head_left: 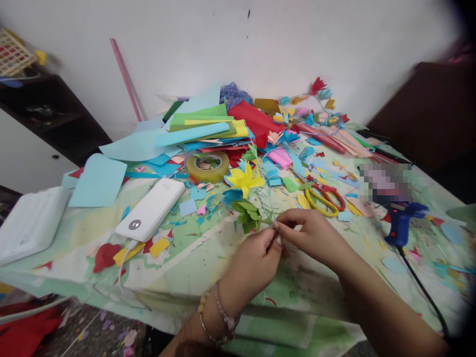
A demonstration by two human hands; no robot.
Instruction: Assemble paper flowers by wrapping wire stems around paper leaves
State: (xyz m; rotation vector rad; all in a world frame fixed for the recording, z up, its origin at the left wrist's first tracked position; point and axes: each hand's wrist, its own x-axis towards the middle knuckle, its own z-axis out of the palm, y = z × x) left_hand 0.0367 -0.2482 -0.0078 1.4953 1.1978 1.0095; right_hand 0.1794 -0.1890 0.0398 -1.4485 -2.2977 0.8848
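Around the left hand's (256, 258) wrist I see a pinky-purple bead bracelet (222, 310) and a thin, shiny bracelet with yellow beads (202, 305).

On the left part of the cloth-covered surface (208, 271) lies a glossy white rectangular power bank (154, 204) (a small round display glows near its lower end), with a thin white cable (120, 272) running from it. Farther left sits a rounded white plastic box (31, 223). A slim pink rod (125, 79) stands tilted by the pale wall (297, 44). A cream lattice basket (14, 54) rests on a dark shelf unit (59, 101); red sheet material (31, 322) lies on the speckled grey floor (98, 329).
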